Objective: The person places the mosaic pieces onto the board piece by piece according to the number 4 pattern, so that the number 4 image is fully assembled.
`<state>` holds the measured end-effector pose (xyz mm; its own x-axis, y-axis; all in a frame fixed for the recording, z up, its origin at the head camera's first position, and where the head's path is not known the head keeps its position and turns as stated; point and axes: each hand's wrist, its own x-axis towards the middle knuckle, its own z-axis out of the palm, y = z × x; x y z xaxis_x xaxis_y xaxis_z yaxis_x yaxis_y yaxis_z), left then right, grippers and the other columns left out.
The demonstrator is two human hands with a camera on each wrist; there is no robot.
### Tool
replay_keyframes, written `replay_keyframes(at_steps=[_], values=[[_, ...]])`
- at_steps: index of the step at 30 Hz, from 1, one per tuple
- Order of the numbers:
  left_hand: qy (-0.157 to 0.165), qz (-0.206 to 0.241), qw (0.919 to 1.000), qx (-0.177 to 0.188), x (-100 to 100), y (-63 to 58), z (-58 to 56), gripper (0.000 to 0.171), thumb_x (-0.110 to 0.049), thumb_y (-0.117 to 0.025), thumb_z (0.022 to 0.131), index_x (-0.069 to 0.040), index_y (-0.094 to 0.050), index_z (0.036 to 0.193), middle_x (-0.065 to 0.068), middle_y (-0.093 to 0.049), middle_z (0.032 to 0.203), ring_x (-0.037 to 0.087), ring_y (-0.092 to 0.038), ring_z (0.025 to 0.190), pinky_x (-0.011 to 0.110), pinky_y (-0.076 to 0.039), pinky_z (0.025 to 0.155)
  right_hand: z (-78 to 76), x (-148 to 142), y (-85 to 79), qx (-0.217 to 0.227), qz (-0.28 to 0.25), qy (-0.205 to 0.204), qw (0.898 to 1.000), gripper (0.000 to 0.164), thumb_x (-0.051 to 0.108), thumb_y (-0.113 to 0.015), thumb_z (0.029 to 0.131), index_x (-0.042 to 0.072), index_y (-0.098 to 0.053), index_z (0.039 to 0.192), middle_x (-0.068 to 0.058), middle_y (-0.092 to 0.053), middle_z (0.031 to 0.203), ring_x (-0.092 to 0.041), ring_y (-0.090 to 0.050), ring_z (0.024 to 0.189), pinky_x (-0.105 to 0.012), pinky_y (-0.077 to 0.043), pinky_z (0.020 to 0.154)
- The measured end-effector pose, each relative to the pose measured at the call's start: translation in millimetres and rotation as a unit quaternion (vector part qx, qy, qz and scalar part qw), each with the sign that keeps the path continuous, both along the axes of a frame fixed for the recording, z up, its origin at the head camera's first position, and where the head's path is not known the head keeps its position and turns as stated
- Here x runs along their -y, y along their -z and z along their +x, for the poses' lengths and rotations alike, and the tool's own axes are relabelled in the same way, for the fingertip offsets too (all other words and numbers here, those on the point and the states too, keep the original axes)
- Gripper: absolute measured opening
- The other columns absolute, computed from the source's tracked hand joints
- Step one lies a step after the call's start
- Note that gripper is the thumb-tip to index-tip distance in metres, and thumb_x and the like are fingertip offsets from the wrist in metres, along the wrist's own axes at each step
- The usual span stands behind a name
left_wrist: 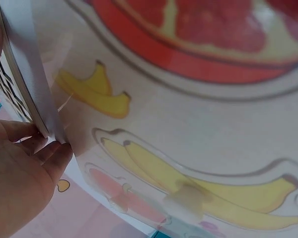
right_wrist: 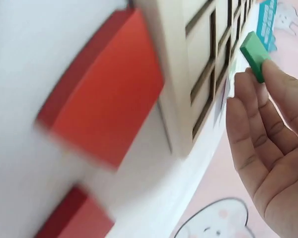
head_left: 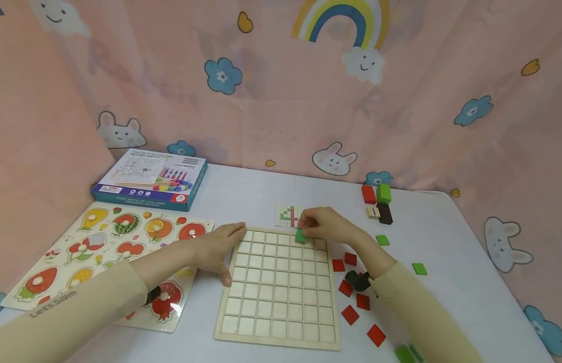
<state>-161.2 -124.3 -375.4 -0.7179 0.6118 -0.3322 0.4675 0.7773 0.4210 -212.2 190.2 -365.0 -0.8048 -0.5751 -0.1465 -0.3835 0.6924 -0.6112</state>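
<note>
A wooden grid board [head_left: 276, 341] of bare square cells lies on the white table. Between thumb and fingertips, my right hand [head_left: 326, 225] pinches a green square tile [head_left: 300, 236] over the top row, right of the middle. The right wrist view shows that tile [right_wrist: 255, 53] tilted, its lower end in the grip. My left hand [head_left: 215, 251] rests at the board's upper left edge with thumb and fingers spread; its fingertips touch the edge in the left wrist view. Just behind the board is a small pattern card [head_left: 287, 216] with green and red squares.
Several red tiles [head_left: 350, 315] lie right of the board, near a dark object [head_left: 357, 281] under the right wrist. Loose green tiles [head_left: 419, 268] and coloured blocks [head_left: 383, 193] sit farther right. A fruit puzzle board [head_left: 169, 328] and a boxed set [head_left: 149, 179] occupy the left.
</note>
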Motion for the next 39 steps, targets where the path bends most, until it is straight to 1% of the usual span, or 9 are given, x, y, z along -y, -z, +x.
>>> replay_keyframes(at_steps=[3, 12, 15, 21, 24, 26, 30, 33, 39], values=[[-0.002, -0.001, 1.0000, 0.000, -1, 1.7, -0.6, 0.123, -0.042, -0.089, 0.066, -0.001, -0.017, 0.157, 0.020, -0.011, 0.167, 0.041, -0.012, 0.155, 0.055, -0.023, 0.125, -0.8, 8, 2.6, 0.002, 0.016, -0.006, 1.000, 0.005, 0.010, -0.069, 0.091, 0.011, -0.068, 0.096, -0.001, -0.067, 0.086, -0.012, -0.055, 0.079, -0.022, -0.050, 0.073], [-0.005, 0.004, 1.0000, -0.005, 0, 2.9, -0.9, 0.122, -0.041, -0.090, 0.065, -0.001, -0.019, 0.157, 0.020, -0.012, 0.166, 0.041, -0.013, 0.154, 0.055, -0.024, 0.124, -1.1, 18, 4.1, -0.001, 0.055, 0.005, 0.998, 0.005, 0.011, -0.075, 0.086, 0.011, -0.071, 0.089, 0.000, -0.069, 0.081, -0.010, -0.057, 0.075, -0.021, -0.050, 0.070], [-0.005, 0.006, 1.0000, -0.006, 0, 2.9, -0.7, 0.122, -0.041, -0.090, 0.065, -0.001, -0.019, 0.157, 0.020, -0.012, 0.166, 0.041, -0.013, 0.154, 0.055, -0.023, 0.125, -0.2, 18, 4.5, -0.007, 0.060, 0.008, 0.998, 0.004, 0.011, -0.076, 0.085, 0.011, -0.072, 0.087, 0.001, -0.069, 0.080, -0.010, -0.057, 0.074, -0.022, -0.050, 0.070], [-0.005, 0.005, 1.0000, -0.007, -1, 2.5, -0.5, 0.122, -0.040, -0.090, 0.065, -0.001, -0.019, 0.157, 0.020, -0.013, 0.166, 0.041, -0.013, 0.154, 0.055, -0.025, 0.124, 0.8, 21, 3.3, -0.020, 0.070, 0.001, 0.997, 0.003, 0.010, -0.076, 0.085, 0.010, -0.073, 0.083, 0.001, -0.069, 0.079, -0.010, -0.056, 0.073, -0.021, -0.050, 0.069], [-0.010, 0.005, 0.9999, -0.005, -1, 2.9, -0.6, 0.122, -0.039, -0.090, 0.065, -0.001, -0.019, 0.157, 0.019, -0.013, 0.166, 0.041, -0.013, 0.154, 0.056, -0.025, 0.124, 1.8, 22, 1.0, -0.024, 0.083, -0.004, 0.996, 0.004, 0.010, -0.075, 0.085, 0.013, -0.073, 0.084, 0.002, -0.067, 0.079, -0.012, -0.055, 0.074, -0.022, -0.050, 0.069], [-0.012, 0.006, 0.9999, -0.004, -1, 3.2, -0.5, 0.122, -0.039, -0.090, 0.065, -0.001, -0.020, 0.157, 0.019, -0.013, 0.166, 0.041, -0.014, 0.154, 0.056, -0.025, 0.124, 2.7, 20, -1.0, -0.029, 0.089, 0.000, 0.996, 0.003, 0.011, -0.074, 0.087, 0.013, -0.073, 0.088, 0.002, -0.067, 0.081, -0.012, -0.055, 0.076, -0.023, -0.050, 0.070], [-0.013, 0.008, 0.9999, -0.005, -1, 4.5, -0.3, 0.122, -0.039, -0.091, 0.064, -0.001, -0.020, 0.156, 0.019, -0.014, 0.166, 0.041, -0.014, 0.154, 0.057, -0.025, 0.123, 3.9, 3, -6.3, -0.037, 0.084, 0.024, 0.995, 0.009, 0.012, -0.070, 0.089, 0.012, -0.072, 0.098, 0.000, -0.066, 0.084, -0.015, -0.055, 0.079, -0.025, -0.049, 0.071], [-0.012, 0.007, 0.9999, -0.008, 0, 6.2, -0.9, 0.122, -0.039, -0.090, 0.064, -0.001, -0.020, 0.156, 0.019, -0.014, 0.166, 0.041, -0.014, 0.154, 0.056, -0.024, 0.124, 4.8, -20, -9.4, -0.035, 0.079, 0.041, 0.995, 0.011, 0.012, -0.069, 0.089, 0.011, -0.072, 0.099, -0.001, -0.067, 0.086, -0.016, -0.056, 0.080, -0.026, -0.049, 0.070], [-0.010, 0.013, 0.9998, -0.011, 1, 6.3, -0.4, 0.121, -0.039, -0.090, 0.065, 0.000, -0.020, 0.156, 0.020, -0.014, 0.166, 0.042, -0.014, 0.154, 0.056, -0.024, 0.124, 12.0, -76, -13.5, -0.008, 0.083, 0.040, 0.996, 0.011, 0.012, -0.071, 0.087, 0.011, -0.071, 0.098, 0.000, -0.068, 0.088, -0.014, -0.058, 0.083, -0.025, -0.051, 0.072]])
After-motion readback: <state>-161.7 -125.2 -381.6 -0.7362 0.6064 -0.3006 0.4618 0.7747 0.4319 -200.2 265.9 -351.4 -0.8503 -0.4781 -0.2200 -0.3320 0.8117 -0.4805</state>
